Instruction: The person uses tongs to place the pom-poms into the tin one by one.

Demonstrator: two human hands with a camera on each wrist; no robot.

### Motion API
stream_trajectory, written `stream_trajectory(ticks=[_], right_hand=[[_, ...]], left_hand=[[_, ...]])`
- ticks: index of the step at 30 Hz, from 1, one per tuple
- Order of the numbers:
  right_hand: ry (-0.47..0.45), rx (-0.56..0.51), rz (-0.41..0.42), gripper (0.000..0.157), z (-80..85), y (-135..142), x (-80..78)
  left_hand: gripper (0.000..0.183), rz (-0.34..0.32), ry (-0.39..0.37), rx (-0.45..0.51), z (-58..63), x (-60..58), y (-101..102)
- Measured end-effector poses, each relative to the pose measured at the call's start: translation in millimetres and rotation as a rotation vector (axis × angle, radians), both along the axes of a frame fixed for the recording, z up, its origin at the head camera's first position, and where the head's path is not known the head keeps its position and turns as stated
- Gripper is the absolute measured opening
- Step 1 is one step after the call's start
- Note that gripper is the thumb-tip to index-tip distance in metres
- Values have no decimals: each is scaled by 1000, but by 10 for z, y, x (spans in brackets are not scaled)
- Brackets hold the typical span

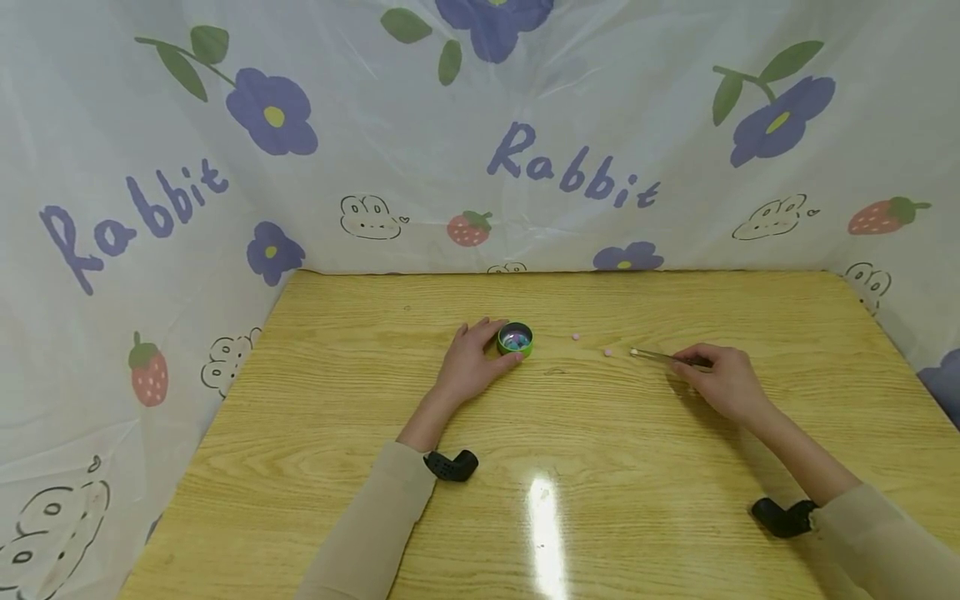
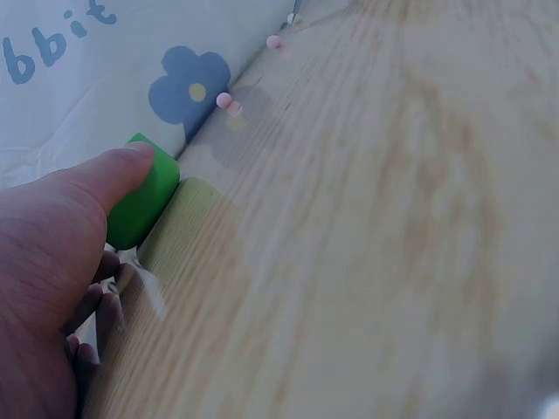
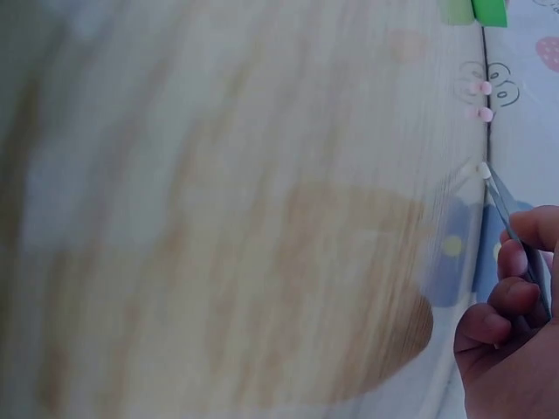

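Note:
My left hand (image 1: pixel 471 358) holds a small round green container (image 1: pixel 515 340) between thumb and fingers on the tabletop. Several small purple and blue pieces lie inside it. The left wrist view shows the thumb against the container's green side (image 2: pixel 148 196); the other fingers are partly hidden. To the right, my right hand (image 1: pixel 723 379) pinches metal tweezers (image 1: pixel 660 357), their tips pointing left. At the tips is a small whitish bead (image 3: pixel 485 171), close over the table. Between the hands lie two pink beads, one nearer the container (image 1: pixel 575 337) and one nearer the tweezers (image 1: pixel 607 352).
Both hands work over a glossy wood-grain table (image 1: pixel 480 517), whose back edge meets a white curtain (image 1: pixel 420 150) printed with flowers, strawberries and lettering. Each wrist carries a black camera mount, one on the left (image 1: pixel 452 466) and one on the right (image 1: pixel 783 517).

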State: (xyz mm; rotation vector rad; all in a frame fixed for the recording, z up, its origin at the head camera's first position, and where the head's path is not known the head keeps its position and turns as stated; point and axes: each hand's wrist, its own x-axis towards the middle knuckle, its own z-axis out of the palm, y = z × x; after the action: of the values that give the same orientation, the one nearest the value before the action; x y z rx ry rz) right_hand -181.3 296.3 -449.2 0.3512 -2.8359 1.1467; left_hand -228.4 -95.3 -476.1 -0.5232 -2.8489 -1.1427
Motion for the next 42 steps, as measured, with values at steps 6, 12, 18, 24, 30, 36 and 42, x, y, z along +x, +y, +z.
stream_trajectory(ticks=[6, 12, 18, 24, 30, 36, 42], right_hand=[[27, 1, 0, 16, -17, 4, -1], [83, 13, 7, 12, -37, 2, -10], [123, 20, 12, 12, -26, -62, -71], [124, -1, 7, 12, 5, -169, -112], [124, -32, -1, 12, 47, -288, -143], [136, -74, -20, 12, 59, -497, -208], [133, -122, -5, 9, 55, -750, -272]], left_hand=[[63, -5, 2, 2, -2, 0, 1], [63, -5, 0, 7, 3, 0, 3], [63, -4, 4, 4, -1, -1, 1], [62, -7, 7, 13, -10, -1, -4], [62, -8, 13, 18, -5, 1, 8], [62, -6, 18, 17, -1, -10, 14], [62, -5, 14, 18, -3, 9, 1]])
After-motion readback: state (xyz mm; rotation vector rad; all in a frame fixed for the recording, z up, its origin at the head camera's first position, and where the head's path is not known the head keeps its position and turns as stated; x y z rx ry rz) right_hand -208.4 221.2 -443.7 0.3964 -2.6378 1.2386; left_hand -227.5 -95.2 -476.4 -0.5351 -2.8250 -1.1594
